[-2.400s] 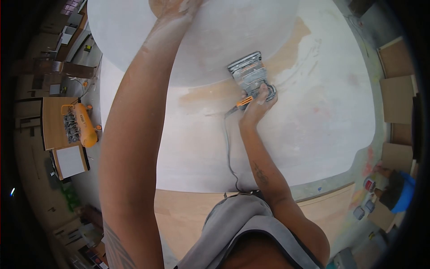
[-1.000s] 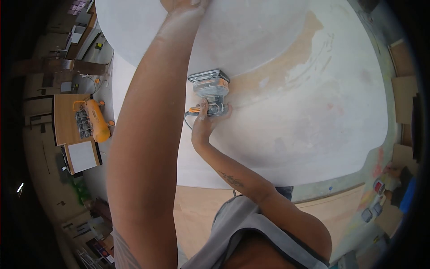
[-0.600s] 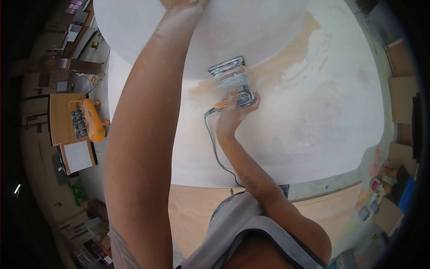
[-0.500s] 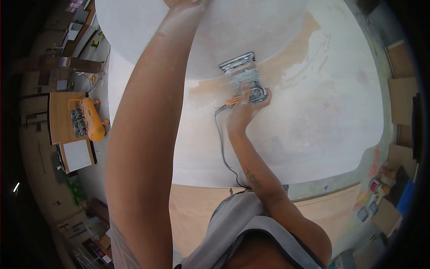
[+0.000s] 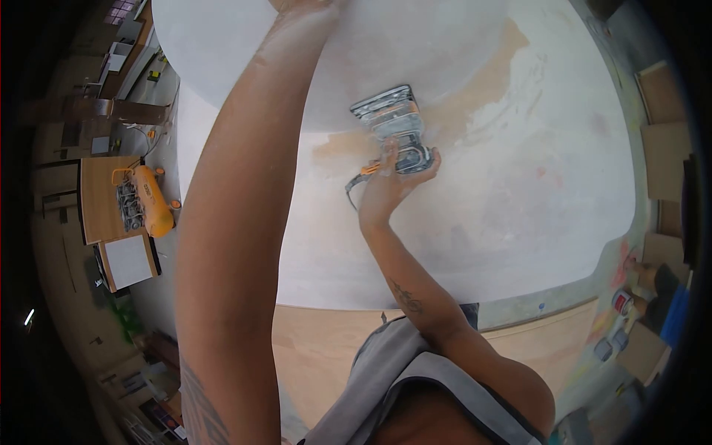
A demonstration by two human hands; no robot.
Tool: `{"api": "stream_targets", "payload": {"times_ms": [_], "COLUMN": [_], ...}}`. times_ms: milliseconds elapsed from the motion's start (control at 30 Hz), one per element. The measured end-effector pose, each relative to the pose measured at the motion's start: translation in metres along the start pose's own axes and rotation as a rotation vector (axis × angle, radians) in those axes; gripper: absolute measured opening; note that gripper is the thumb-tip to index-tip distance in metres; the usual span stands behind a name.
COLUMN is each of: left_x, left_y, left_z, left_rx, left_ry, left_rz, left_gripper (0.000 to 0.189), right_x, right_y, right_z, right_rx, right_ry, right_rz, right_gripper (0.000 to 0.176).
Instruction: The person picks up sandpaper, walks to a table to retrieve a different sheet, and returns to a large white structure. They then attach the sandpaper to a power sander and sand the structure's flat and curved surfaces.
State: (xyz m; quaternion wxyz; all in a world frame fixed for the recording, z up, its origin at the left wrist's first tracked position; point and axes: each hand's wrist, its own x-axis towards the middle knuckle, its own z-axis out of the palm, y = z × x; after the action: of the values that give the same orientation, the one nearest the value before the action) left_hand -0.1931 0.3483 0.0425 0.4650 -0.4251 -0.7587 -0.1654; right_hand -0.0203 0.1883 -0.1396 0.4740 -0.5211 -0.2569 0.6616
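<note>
My right hand [image 5: 387, 182] is wrapped around a dusty grey electric sander [image 5: 404, 141] with orange parts. The sander's wide pad lies on a large white, curved panel [image 5: 519, 222], over a patch of tan filler. Its cord [image 5: 350, 191] loops down from the handle end and passes out of sight behind my right forearm. My left arm stretches up across the view, large and near the camera. Only the wrist end of my left hand [image 5: 308, 4] shows at the top edge, near the raised round part of the panel; its fingers are out of frame.
A yellow air compressor [image 5: 153, 202] stands at the left near a wooden board [image 5: 100, 196]. Cardboard boxes [image 5: 662, 159] line the right side. At the lower right, part of another person in blue [image 5: 673, 317] is visible near a paint can [image 5: 621, 300].
My right hand and the sander have shifted slightly left across the panel, and the sander has turned a little. Less of the cord shows. My left arm has barely moved.
</note>
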Motion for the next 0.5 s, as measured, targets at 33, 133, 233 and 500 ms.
{"api": "stream_targets", "payload": {"times_ms": [33, 133, 233, 500], "left_x": [-0.001, 0.003, 0.000, 0.006], "left_y": [0.003, 0.010, 0.016, -0.001], "left_z": [0.001, 0.001, 0.004, -0.009], "left_rx": [0.019, -0.016, -0.012, -0.027], "left_ry": [0.001, -0.009, -0.012, -0.020], "left_rz": [0.005, 0.010, 0.016, 0.021], "left_gripper": [0.055, 0.055, 0.055, 0.053], "right_x": [-0.004, -0.020, -0.034, -0.020], "right_y": [0.006, 0.016, 0.011, 0.002], "right_z": [0.000, 0.006, 0.013, 0.005], "right_rx": [0.000, -0.010, 0.127, -0.035], "right_ry": [-0.026, -0.085, -0.099, -0.077], "right_rz": [0.014, 0.014, 0.079, 0.090], "right_gripper": [0.081, 0.085, 0.087, 0.083]}}
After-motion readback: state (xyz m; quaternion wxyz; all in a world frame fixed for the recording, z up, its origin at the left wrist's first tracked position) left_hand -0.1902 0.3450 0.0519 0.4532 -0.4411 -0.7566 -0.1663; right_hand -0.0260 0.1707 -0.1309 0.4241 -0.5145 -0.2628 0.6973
